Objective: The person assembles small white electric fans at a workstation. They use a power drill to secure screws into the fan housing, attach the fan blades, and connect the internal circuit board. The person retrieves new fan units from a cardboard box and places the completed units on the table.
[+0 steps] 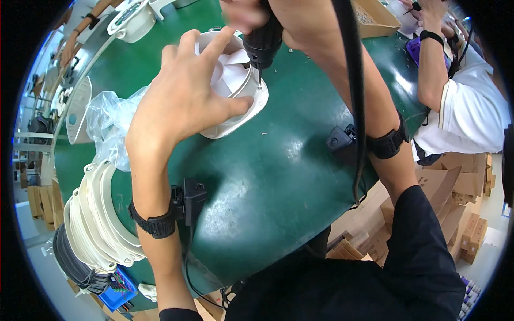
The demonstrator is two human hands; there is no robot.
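A white round fan housing [258,106] with white fan blades [231,76] inside lies on the green table. My left hand [187,91] is wrapped over its near left side, fingers on the far rim and thumb on the near rim. At the top, my right hand [293,24] is closed round a black power screwdriver [263,45], pointing down. Its thin bit reaches the right edge of the housing's flange, where a screw seems to sit. The fingers of my right hand are partly blurred and cut off by the upper edge.
A small screw [265,133] lies on the green table [241,214]. A clear plastic bag [110,120] and stacked cream rings [99,219] are at the left, above a blue tray [119,291]. A black cable [350,80] hangs past my right arm. Another person [460,107] works at the right.
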